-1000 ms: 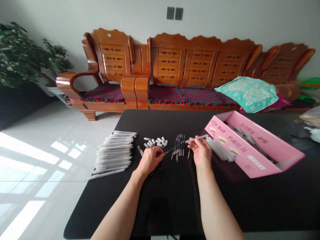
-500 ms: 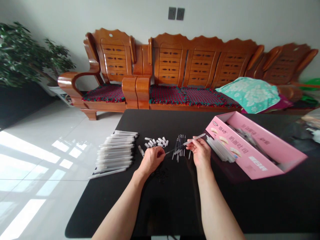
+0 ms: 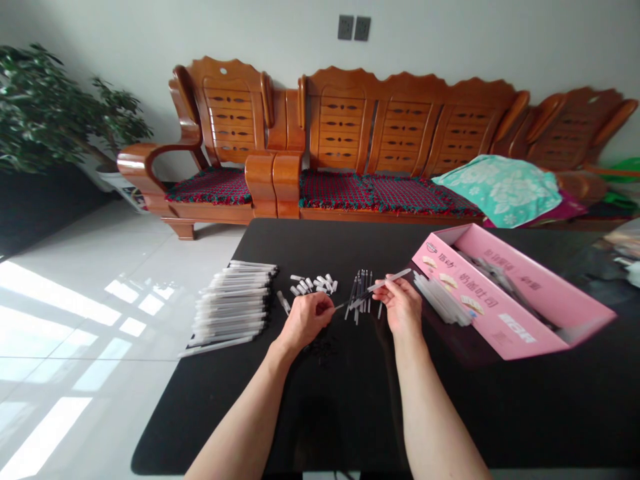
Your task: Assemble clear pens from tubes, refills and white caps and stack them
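My left hand [image 3: 306, 319] is closed, its fingertips pinching the end of a thin pen refill [image 3: 341, 306]. My right hand [image 3: 403, 303] grips a clear, frosted pen barrel [image 3: 400, 275] tilted up to the right. The refill and barrel line up, and the dark part of the refill appears to sit at the barrel's lower end. Beneath them lie several more refills [image 3: 370, 305] on the black table [image 3: 350, 400]. White pen caps [image 3: 303, 287] are scattered beyond my left hand. Small black pieces [image 3: 325, 350] lie close to my left wrist.
A row of pens [image 3: 230, 303] with black ends lies at the left. Empty-looking barrels [image 3: 443, 300] rest against a pink box [image 3: 493, 307] on the right. Wooden seats [image 3: 340, 127] stand behind the table, with a teal cloth [image 3: 505, 187] on them.
My left fingertips have shifted slightly right, nearer the barrel. My right hand keeps almost the same place and hold.
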Demonstrator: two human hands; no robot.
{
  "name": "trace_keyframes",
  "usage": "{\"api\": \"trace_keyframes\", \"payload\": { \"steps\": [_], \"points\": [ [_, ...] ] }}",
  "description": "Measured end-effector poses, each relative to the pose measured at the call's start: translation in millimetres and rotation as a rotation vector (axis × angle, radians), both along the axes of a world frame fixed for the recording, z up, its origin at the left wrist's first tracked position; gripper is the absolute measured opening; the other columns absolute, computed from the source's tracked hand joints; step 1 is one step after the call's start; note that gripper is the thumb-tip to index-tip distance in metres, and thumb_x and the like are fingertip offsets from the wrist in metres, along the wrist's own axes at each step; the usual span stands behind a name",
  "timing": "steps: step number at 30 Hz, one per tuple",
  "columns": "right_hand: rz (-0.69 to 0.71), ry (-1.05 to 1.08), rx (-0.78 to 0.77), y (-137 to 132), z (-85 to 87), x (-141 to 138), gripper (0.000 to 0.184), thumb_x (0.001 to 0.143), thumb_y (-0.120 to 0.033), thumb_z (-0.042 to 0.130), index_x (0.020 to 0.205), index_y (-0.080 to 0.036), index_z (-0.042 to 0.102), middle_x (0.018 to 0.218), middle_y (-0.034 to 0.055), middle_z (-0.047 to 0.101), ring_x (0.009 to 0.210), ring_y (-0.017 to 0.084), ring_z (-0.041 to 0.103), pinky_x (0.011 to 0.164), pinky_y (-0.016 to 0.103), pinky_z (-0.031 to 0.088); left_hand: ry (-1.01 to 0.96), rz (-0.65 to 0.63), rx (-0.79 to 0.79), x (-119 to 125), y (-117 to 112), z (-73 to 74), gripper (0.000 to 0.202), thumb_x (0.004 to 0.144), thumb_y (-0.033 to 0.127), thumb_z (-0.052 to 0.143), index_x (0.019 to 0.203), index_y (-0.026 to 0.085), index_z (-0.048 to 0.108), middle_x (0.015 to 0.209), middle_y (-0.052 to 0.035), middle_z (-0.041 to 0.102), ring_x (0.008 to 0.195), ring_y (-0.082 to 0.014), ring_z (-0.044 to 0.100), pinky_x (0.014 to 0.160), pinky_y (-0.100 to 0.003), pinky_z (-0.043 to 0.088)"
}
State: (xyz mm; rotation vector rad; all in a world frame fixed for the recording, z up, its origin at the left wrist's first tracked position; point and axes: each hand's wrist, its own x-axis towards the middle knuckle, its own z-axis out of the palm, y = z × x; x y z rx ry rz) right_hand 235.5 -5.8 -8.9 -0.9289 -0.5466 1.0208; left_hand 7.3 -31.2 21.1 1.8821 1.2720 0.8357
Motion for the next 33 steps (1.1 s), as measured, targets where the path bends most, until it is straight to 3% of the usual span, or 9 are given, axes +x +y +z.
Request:
{"api": "trace_keyframes", "payload": {
  "steps": [8,12,16,19,20,22,25,28,33],
  "points": [
    [0.220,-0.055,-0.059,-4,2.4,-16,0.034,0.063,-0.024,0.082,0.090,-0.014,0.064,0.071,0.0066,0.076,0.053,0.018,0.070,0.048,0.025,0.059,-0.316,0.005,-0.166,13,-1,-9.9,0.005,0.079,0.021,0.062,0.082,0.017,0.061,0.067,0.0002,0.067,0.060,-0.0137,0.067,0.057,-0.022,0.050],
    [0.375,-0.050,-0.092,-8,4.6,-22,0.050,0.065,-0.023,0.082,0.110,-0.012,0.061,0.075,0.0081,0.076,0.053,0.017,0.070,0.048,0.025,0.059,-0.412,-0.018,-0.182,19,-2,-14.0,0.009,0.079,0.023,0.065,0.083,0.017,0.060,0.066,0.0004,0.066,0.059,-0.0133,0.065,0.057,-0.022,0.051],
    [0.477,-0.050,-0.104,-13,5.6,-26,0.088,0.071,-0.021,0.078,0.146,-0.016,0.034,0.075,0.0053,0.076,0.051,0.017,0.068,0.047,0.025,0.057,-0.262,0.011,-0.026,22,-5,-12.8,0.010,0.080,0.025,0.068,0.080,0.017,0.062,0.062,0.0026,0.063,0.055,-0.0103,0.058,0.054,-0.019,0.043],
    [0.491,-0.067,-0.051,-14,6.6,-24,0.099,0.075,-0.020,0.075,0.155,-0.026,0.016,0.076,0.0015,0.075,0.052,0.016,0.067,0.047,0.025,0.056,-0.158,0.029,0.084,20,-6,-8.7,0.013,0.080,0.029,0.070,0.078,0.018,0.064,0.066,0.0022,0.065,0.058,-0.0100,0.057,0.057,-0.019,0.042],
    [0.486,-0.072,-0.034,-14,6.8,-22,0.094,0.076,-0.020,0.074,0.154,-0.027,0.021,0.076,0.0011,0.075,0.052,0.015,0.067,0.048,0.025,0.057,-0.146,0.043,0.101,18,-6,-7.3,0.014,0.081,0.031,0.070,0.078,0.018,0.064,0.067,0.0020,0.065,0.059,-0.0102,0.057,0.057,-0.019,0.042],
    [0.464,-0.067,-0.015,-13,7.0,-18,0.071,0.077,-0.022,0.073,0.142,-0.023,0.045,0.075,0.0022,0.075,0.052,0.014,0.067,0.049,0.025,0.056,-0.141,0.131,0.115,11,-3,-5.2,0.018,0.084,0.036,0.066,0.080,0.018,0.065,0.066,0.0017,0.066,0.058,-0.0110,0.058,0.058,-0.020,0.042],
    [0.442,-0.033,0.002,-10,7.1,-14,0.030,0.074,-0.022,0.072,0.103,-0.015,0.071,0.073,0.0055,0.074,0.053,0.015,0.067,0.049,0.025,0.056,-0.089,0.401,0.153,-7,6,-4.5,0.020,0.089,0.037,0.058,0.084,0.019,0.067,0.067,0.0004,0.067,0.060,-0.0131,0.061,0.061,-0.021,0.043],
    [0.432,-0.003,0.055,-9,7.3,-14,0.016,0.073,-0.018,0.071,0.089,-0.015,0.072,0.074,0.0066,0.075,0.062,0.018,0.070,0.055,0.029,0.059,0.075,0.563,0.189,-25,15,-5.0,0.018,0.090,0.029,0.054,0.090,0.020,0.070,0.078,-0.0026,0.071,0.068,-0.0157,0.065,0.067,-0.024,0.044],
    [0.398,0.008,0.139,-10,6.1,-16,0.020,0.072,-0.016,0.075,0.091,-0.018,0.070,0.079,0.0051,0.075,0.068,0.017,0.071,0.061,0.029,0.060,0.369,0.538,0.163,-44,17,-1.1,0.027,0.093,0.021,0.045,0.096,0.021,0.072,0.090,-0.0065,0.072,0.078,-0.0192,0.066,0.071,-0.027,0.043]
  ]
}}
